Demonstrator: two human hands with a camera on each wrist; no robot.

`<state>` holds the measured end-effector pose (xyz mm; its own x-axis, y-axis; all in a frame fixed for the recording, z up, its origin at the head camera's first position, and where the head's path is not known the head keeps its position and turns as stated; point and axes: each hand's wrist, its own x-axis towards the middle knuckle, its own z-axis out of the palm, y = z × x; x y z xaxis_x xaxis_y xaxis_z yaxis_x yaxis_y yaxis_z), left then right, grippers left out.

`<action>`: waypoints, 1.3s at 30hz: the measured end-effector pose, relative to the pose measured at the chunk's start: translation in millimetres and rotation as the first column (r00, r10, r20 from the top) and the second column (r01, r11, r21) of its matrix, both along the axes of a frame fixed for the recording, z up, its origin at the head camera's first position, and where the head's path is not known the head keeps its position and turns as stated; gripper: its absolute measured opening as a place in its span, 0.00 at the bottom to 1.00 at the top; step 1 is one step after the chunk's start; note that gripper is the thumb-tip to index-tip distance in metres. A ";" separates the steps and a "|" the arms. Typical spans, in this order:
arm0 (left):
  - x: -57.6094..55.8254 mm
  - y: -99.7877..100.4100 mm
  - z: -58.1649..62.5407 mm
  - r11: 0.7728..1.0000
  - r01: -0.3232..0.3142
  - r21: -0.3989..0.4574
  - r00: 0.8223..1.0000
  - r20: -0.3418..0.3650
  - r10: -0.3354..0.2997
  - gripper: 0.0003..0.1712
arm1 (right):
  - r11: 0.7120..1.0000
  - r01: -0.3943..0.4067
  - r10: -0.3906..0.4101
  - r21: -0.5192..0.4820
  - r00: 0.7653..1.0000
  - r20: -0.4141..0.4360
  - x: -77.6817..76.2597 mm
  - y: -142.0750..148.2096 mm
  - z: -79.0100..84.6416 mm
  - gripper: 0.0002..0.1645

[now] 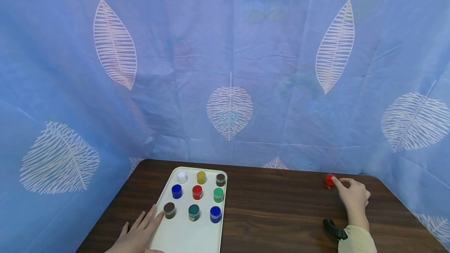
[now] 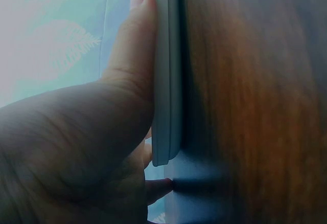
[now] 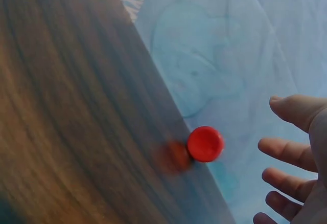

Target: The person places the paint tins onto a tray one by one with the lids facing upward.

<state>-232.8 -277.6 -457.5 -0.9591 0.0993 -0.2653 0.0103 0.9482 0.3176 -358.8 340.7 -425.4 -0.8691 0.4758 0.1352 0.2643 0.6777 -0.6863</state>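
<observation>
A white tray (image 1: 183, 242) holds several small paint jars in rows. My left hand (image 1: 138, 232) rests at its left edge with fingers spread and straight, one fingertip beside the dark brown jar (image 1: 169, 210). In the left wrist view, the thumb of that hand (image 2: 130, 55) lies along the tray (image 2: 166, 81). At the far right of the table is a single red jar (image 1: 329, 179). My right hand (image 1: 354, 196) reaches beside it; the right wrist view has the red jar (image 3: 205, 144) apart from the extended fingers (image 3: 288, 155).
On the tray are also a white jar (image 1: 181, 177), a yellow jar (image 1: 201, 177), a green jar (image 1: 218, 195) and a teal jar (image 1: 193, 212). The dark wooden table (image 1: 274, 206) meets a blue leaf-print curtain (image 1: 274, 120) behind. A black band (image 1: 334, 229) is near the right wrist.
</observation>
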 end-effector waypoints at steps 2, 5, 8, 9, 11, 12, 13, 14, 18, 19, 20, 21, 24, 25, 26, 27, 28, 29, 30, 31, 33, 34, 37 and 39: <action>-0.5 -0.8 0.3 1.000 -0.004 0.001 1.000 0.002 0.004 0.67 | 1.000 -0.008 0.008 0.002 1.000 0.010 -4.1 -0.2 -2.3 0.45; -1.3 -1.8 -0.9 1.000 -0.004 0.006 1.000 -0.002 0.004 0.67 | 1.000 -0.021 0.021 -0.002 0.999 0.030 -10.8 0.1 -5.9 0.46; -1.1 -2.4 -3.1 1.000 -0.006 0.006 1.000 -0.002 0.006 0.68 | 1.000 -0.011 0.010 0.009 0.996 0.087 -18.5 0.3 -10.7 0.48; -0.5 -2.7 -3.3 1.000 -0.008 0.006 1.000 0.000 0.008 0.68 | 1.000 -0.010 0.008 0.011 0.993 0.114 -20.8 0.1 -12.4 0.49; 0.0 -2.2 -4.3 1.000 -0.015 0.004 1.000 0.005 0.015 0.69 | 1.000 -0.004 0.001 0.018 0.987 0.163 -24.5 1.1 -13.4 0.49; 0.1 -2.1 -4.5 1.000 -0.019 0.002 1.000 0.007 0.019 0.70 | 1.000 -0.007 0.003 0.020 0.983 0.185 -26.3 2.0 -13.4 0.49; 0.3 -2.0 -4.6 1.000 -0.024 0.000 1.000 0.009 0.024 0.70 | 1.000 -0.012 0.008 0.021 0.979 0.203 -28.2 3.0 -13.1 0.50; 0.4 -1.9 -4.5 1.000 -0.025 -0.002 1.000 0.008 0.025 0.70 | 1.000 -0.017 0.012 0.019 0.976 0.216 -29.9 4.0 -12.3 0.50; -0.2 -1.2 -4.5 1.000 -0.015 -0.005 1.000 -0.004 0.015 0.69 | 0.999 -0.031 0.023 0.029 0.968 0.251 -36.3 9.0 -8.2 0.51; -0.4 -1.0 -4.3 1.000 -0.012 -0.005 1.000 -0.006 0.012 0.68 | 0.999 -0.037 0.027 0.033 0.965 0.261 -37.7 10.3 -7.7 0.52; -0.5 -0.9 -4.1 1.000 -0.009 -0.007 1.000 -0.008 0.009 0.68 | 0.998 -0.043 0.031 0.036 0.962 0.270 -39.1 11.3 -7.0 0.53; -0.7 -0.9 -4.1 1.000 -0.008 -0.009 1.000 -0.008 0.008 0.68 | 0.998 -0.048 0.035 0.040 0.959 0.281 -40.6 12.2 -6.8 0.54; -1.1 -0.8 -3.6 1.000 -0.009 -0.012 1.000 -0.003 0.009 0.68 | 0.997 -0.054 0.036 0.049 0.949 0.313 -44.9 13.1 -6.6 0.58; -1.1 -0.8 -3.4 1.000 -0.008 -0.012 1.000 -0.002 0.008 0.68 | 0.997 -0.051 0.032 0.050 0.946 0.322 -46.4 12.8 -6.6 0.58; -1.2 -0.7 -3.3 1.000 -0.007 -0.013 1.000 -0.001 0.007 0.68 | 0.998 -0.044 0.026 0.049 0.945 0.328 -47.7 12.3 -6.6 0.59; -1.3 -0.5 -3.3 1.000 -0.007 -0.014 1.000 0.001 0.007 0.68 | 0.998 -0.039 0.019 0.051 0.943 0.333 -49.1 11.6 -6.6 0.58; -1.4 -0.4 -3.2 1.000 -0.006 -0.013 1.000 0.003 0.006 0.68 | 0.998 -0.033 0.014 0.051 0.942 0.337 -50.3 10.8 -6.5 0.58; -1.5 -0.2 -3.2 1.000 -0.005 -0.014 1.000 0.004 0.005 0.68 | 0.998 -0.028 0.009 0.050 0.940 0.342 -51.8 10.0 -6.3 0.57; -1.6 0.1 -3.2 1.000 -0.006 -0.016 1.000 0.006 0.006 0.68 | 0.998 -0.024 0.005 0.051 0.939 0.344 -52.6 9.0 -6.1 0.56; -1.7 0.2 -3.3 1.000 -0.006 -0.017 1.000 0.006 0.006 0.68 | 0.999 -0.021 0.002 0.050 0.938 0.346 -53.4 8.0 -6.0 0.55; -1.7 0.3 -3.3 1.000 -0.007 -0.021 1.000 0.007 0.007 0.68 | 0.998 -0.025 0.005 0.053 0.937 0.349 -54.4 5.9 -5.7 0.54; -1.6 0.3 -3.3 1.000 -0.007 -0.022 1.000 0.006 0.007 0.69 | 0.998 -0.029 0.008 0.056 0.936 0.351 -54.6 4.9 -5.7 0.53; -1.4 -0.3 -3.8 1.000 -0.012 -0.023 1.000 0.006 0.012 0.69 | 0.997 -0.043 0.018 0.064 0.938 0.345 -55.0 2.0 -6.0 0.50; -1.1 -0.7 -4.3 1.000 -0.015 -0.026 1.000 0.006 0.016 0.70 | 0.996 -0.049 0.022 0.070 0.940 0.341 -55.2 0.9 -6.5 0.48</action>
